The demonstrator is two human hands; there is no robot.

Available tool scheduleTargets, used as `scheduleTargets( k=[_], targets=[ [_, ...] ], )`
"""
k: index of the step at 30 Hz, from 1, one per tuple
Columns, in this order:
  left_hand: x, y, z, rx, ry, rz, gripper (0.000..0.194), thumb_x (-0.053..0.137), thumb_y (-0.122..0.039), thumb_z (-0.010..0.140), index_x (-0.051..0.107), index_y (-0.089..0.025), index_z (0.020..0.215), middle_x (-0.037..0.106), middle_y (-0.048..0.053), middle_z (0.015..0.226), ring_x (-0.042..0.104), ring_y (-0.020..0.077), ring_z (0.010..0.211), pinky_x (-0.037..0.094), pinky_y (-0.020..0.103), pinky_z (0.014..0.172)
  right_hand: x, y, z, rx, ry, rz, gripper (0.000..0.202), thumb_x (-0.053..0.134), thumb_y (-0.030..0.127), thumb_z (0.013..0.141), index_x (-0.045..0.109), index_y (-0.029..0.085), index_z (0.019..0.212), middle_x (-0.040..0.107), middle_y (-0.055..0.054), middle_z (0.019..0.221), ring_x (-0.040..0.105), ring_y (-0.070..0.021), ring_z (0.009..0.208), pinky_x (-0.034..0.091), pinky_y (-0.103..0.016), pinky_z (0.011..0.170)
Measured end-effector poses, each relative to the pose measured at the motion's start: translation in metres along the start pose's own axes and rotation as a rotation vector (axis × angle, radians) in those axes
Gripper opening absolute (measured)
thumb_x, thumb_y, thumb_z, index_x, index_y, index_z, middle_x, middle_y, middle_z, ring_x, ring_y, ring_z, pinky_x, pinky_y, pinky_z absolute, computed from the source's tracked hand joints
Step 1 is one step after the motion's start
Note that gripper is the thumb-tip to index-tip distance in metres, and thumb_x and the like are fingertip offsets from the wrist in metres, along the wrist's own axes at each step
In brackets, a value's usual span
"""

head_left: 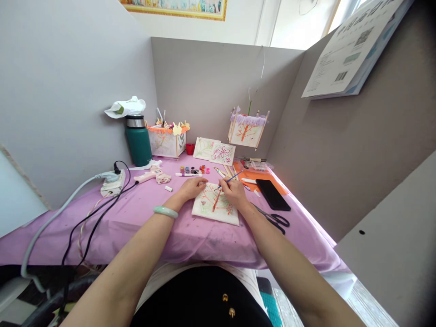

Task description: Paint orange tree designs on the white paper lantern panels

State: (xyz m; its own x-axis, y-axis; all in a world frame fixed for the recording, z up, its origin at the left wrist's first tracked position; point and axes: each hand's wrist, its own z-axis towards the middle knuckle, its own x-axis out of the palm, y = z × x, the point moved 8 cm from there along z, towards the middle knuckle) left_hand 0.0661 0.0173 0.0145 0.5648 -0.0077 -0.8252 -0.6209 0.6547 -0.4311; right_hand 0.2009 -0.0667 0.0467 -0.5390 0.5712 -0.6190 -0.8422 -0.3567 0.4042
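Pinching: the right hand [232,191], closed on a slim blue paintbrush [235,175], its tip at the tree drawing [218,211]
Left hand [192,187]: at the drawing's upper-left corner; cannot tell whether it pinches the edge
Tree drawing: on the purple-covered tabletop [132,218], between the forearms
Paint pots [195,170]: beyond the drawing, beside a marker [188,175]
Right side: black scissors [279,220], a smartphone [273,195] partly over an orange sheet [279,183]

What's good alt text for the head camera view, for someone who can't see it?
A person's bare right hand guides a slim blue paintbrush over a white square panel painted with an orange-red tree, while the left hand steadies its upper left edge. Around them, a pink-purple cloth holds small paint pots, black scissors and a black phone.
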Motion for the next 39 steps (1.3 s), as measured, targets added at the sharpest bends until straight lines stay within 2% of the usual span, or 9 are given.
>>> scheduleTargets(
  k=[5,39],
  targets=[
    [0.001,0.0,0.001,0.009,0.005,0.013,0.035,0.042,-0.03,0.08,0.062,-0.018,0.107,0.063,0.005,0.111,0.056,0.0179,0.102,0.041,0.027,0.09,0.005,0.005,-0.001,-0.029,0.07,0.063,0.032,0.039,0.033,0.087,0.06,0.019,0.068,0.064,0.0,0.065,0.058,-0.0112,0.064,0.036,-0.02,0.059],
    [0.001,0.0,0.0,-0.005,0.028,0.022,0.036,0.043,-0.032,0.08,0.062,-0.019,0.107,0.064,0.005,0.109,0.057,0.0181,0.1,0.041,0.027,0.089,0.009,0.012,-0.004,-0.06,0.128,-0.029,0.03,0.039,0.032,0.087,0.059,0.019,0.068,0.06,0.001,0.06,0.056,-0.0111,0.061,0.035,-0.02,0.059]
  ],
)
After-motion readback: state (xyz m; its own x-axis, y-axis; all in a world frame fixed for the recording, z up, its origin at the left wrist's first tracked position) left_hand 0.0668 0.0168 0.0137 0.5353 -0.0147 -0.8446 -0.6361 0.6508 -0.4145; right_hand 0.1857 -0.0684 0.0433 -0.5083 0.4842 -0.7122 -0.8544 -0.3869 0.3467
